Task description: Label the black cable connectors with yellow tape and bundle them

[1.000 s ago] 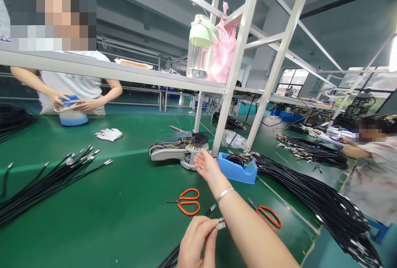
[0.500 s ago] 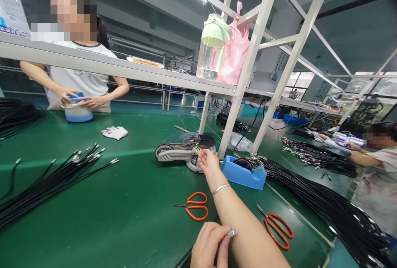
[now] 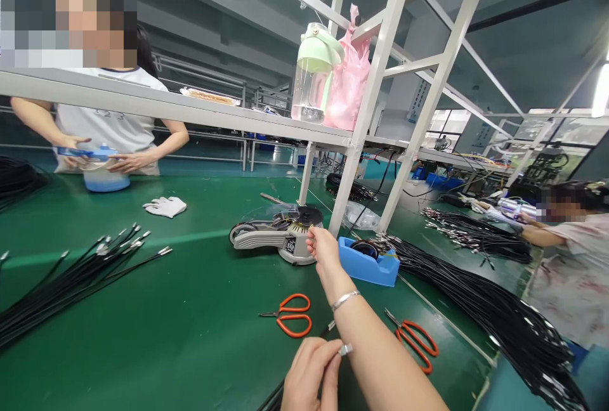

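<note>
My left hand [image 3: 309, 374], low in the middle of the head view, pinches a black cable close to its silver metal connector [image 3: 346, 349]. The rest of that cable is mostly hidden behind the hand. Stretched out over the left one, my right hand [image 3: 325, 254] is beside a grey machine with a black disc [image 3: 266, 237]. Its fingertips are drawn together at the machine's right end. A tiny yellowish speck shows there, too small to name. Orange-handled scissors [image 3: 294, 316] lie left of my right forearm, and a second pair of scissors [image 3: 416, 342] lies right of it.
A blue tape dispenser [image 3: 368, 264] stands right of my right hand, near the white shelf posts [image 3: 378, 106]. Black cable bundles [image 3: 476, 306] lie on the right and cables [image 3: 61, 290] on the left. Beyond a white glove [image 3: 165, 207], a person handles a blue-based container [image 3: 106, 176].
My right hand's fingers have closed together near the machine. The view has shifted slightly, and my left hand still holds the cable. The person opposite has moved a hand at the container.
</note>
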Action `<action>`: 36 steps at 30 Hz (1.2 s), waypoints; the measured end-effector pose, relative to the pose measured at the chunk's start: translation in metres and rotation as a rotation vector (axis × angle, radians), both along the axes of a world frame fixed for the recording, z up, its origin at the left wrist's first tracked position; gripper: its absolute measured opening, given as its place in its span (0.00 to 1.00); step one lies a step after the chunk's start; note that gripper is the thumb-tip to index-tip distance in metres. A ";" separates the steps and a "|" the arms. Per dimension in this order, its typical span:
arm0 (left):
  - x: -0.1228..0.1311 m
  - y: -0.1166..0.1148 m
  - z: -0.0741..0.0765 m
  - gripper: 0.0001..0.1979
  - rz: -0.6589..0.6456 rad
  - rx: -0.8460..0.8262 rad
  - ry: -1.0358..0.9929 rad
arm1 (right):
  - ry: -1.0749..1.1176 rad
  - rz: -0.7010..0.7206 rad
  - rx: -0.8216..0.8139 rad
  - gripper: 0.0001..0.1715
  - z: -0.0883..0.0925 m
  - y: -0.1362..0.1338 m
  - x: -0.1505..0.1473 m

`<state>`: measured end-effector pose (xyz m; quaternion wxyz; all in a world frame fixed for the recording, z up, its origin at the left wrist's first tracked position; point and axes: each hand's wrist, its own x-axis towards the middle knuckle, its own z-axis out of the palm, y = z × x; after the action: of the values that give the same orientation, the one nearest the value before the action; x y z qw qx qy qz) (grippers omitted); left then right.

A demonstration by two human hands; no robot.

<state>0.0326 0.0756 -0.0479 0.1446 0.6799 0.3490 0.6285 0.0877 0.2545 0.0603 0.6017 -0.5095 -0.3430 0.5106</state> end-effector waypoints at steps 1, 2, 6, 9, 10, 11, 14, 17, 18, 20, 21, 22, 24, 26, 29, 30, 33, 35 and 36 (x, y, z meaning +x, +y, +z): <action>-0.001 0.000 0.004 0.11 -0.015 0.000 0.012 | -0.026 0.011 0.041 0.09 0.001 -0.014 0.010; -0.002 -0.001 0.008 0.11 -0.030 -0.004 0.029 | -0.052 0.021 0.080 0.09 0.001 -0.032 0.023; -0.002 -0.007 0.027 0.11 -0.037 -0.060 0.117 | -0.130 0.001 0.160 0.12 -0.012 -0.124 0.082; 0.005 -0.013 0.035 0.10 -0.031 -0.088 0.181 | -0.243 -0.034 0.153 0.12 -0.030 -0.191 0.109; 0.008 -0.015 0.036 0.10 -0.028 -0.093 0.203 | -0.265 -0.030 0.142 0.11 -0.036 -0.208 0.112; 0.011 -0.018 0.037 0.10 -0.024 -0.092 0.226 | -0.272 -0.027 0.139 0.11 -0.041 -0.222 0.113; 0.019 -0.026 0.039 0.11 -0.021 -0.064 0.295 | -0.227 -0.037 0.170 0.11 -0.050 -0.245 0.105; 0.021 -0.034 0.041 0.10 -0.010 -0.047 0.328 | -0.159 -0.068 0.186 0.11 -0.050 -0.253 0.095; 0.021 -0.036 0.043 0.10 -0.003 -0.040 0.330 | -0.138 -0.069 0.183 0.11 -0.050 -0.254 0.093; 0.021 -0.040 0.045 0.09 0.011 -0.025 0.322 | -0.117 -0.059 0.178 0.11 -0.048 -0.256 0.090; 0.020 -0.042 0.045 0.09 0.014 -0.020 0.317 | -0.122 -0.052 0.178 0.10 -0.047 -0.257 0.089; 0.020 -0.043 0.045 0.08 0.013 -0.018 0.311 | -0.135 -0.047 0.178 0.10 -0.047 -0.258 0.087; 0.020 -0.045 0.044 0.08 -0.001 -0.022 0.297 | -0.170 -0.054 0.175 0.09 -0.045 -0.260 0.085; 0.019 -0.045 0.042 0.09 -0.026 -0.013 0.281 | -0.190 -0.063 0.172 0.08 -0.044 -0.261 0.083; 0.018 -0.045 0.040 0.11 -0.073 0.033 0.255 | -0.194 -0.073 0.174 0.09 -0.042 -0.260 0.079; 0.017 -0.045 0.040 0.12 -0.087 0.049 0.254 | -0.195 -0.080 0.175 0.09 -0.042 -0.260 0.078; 0.013 -0.047 0.041 0.15 -0.104 0.097 0.274 | -0.200 -0.103 0.182 0.10 -0.042 -0.259 0.074; 0.011 -0.048 0.042 0.16 -0.090 0.122 0.290 | -0.204 -0.111 0.190 0.09 -0.041 -0.258 0.071; 0.010 -0.049 0.042 0.17 -0.084 0.127 0.299 | -0.208 -0.112 0.193 0.09 -0.041 -0.258 0.070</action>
<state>0.0425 0.0266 -0.0064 0.0739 0.7875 0.2976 0.5346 0.1578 -0.0038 0.0194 0.6367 -0.5177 -0.4219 0.3855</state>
